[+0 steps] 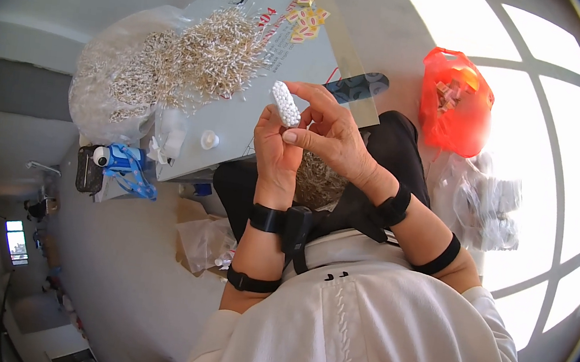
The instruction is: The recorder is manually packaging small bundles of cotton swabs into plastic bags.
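Note:
A tight bundle of cotton swabs (285, 105), its white tips facing me, is held between both hands above the table's near edge. My left hand (277, 149) closes round it from the left and below. From the right, my right hand (332, 130) grips the same bundle, thumb low and index finger at its top. Just beyond lies a large heap of loose cotton swabs (222, 53), spilling from a clear plastic bag (88, 76). Below my hands, between my legs, more swabs (319, 182) show, partly hidden by my right wrist.
Small yellow-and-white packets (308, 18) lie on the table's far part (241, 110). A dark rounded strip (359, 88) sticks out past its edge. Left are a white cap (209, 140) and blue bag (133, 169). An orange bag (457, 107), clear bags (479, 204) and a carton (187, 248) stand on the floor.

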Available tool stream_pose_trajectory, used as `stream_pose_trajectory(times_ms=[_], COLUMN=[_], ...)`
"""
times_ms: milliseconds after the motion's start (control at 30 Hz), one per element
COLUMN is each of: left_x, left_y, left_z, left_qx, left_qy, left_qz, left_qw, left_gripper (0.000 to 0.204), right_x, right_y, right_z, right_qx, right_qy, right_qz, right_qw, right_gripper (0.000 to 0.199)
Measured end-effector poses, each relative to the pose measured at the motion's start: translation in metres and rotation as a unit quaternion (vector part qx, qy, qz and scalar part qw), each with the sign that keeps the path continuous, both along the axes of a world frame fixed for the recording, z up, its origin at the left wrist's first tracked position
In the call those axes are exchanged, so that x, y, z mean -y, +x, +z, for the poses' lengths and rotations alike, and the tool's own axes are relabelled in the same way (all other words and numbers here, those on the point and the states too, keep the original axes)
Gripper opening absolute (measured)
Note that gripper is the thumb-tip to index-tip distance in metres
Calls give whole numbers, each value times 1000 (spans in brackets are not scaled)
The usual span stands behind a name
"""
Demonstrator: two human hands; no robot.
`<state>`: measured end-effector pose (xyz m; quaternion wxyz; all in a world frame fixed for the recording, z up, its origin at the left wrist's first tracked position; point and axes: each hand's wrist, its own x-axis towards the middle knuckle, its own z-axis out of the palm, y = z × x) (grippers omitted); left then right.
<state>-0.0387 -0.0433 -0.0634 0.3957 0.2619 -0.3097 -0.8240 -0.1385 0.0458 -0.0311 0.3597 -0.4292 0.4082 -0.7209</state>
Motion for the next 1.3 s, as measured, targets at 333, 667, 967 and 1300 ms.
stream_pose_trajectory(times_ms=[333,667,967,1300], left_x=[-8,-7,5,8], left_y=[8,12,19,21], left_z=[16,11,-7,-6], left_qx=[-56,-43,-88,-72], left_qy=[-10,-32,-2,-27], left_qz=[17,19,8,31], left_qw=[998,998,996,997], left_gripper=[9,11,15,17], right_x=[-13,-6,-4,-3], right_y=[19,28,35,32], right_z=[17,7,8,12], right_qx=[137,166,173,225], right_qy=[27,-32,-20,79], right_qz=[74,86,70,45], right_qw=[987,982,982,970], right_gripper=[47,49,46,37])
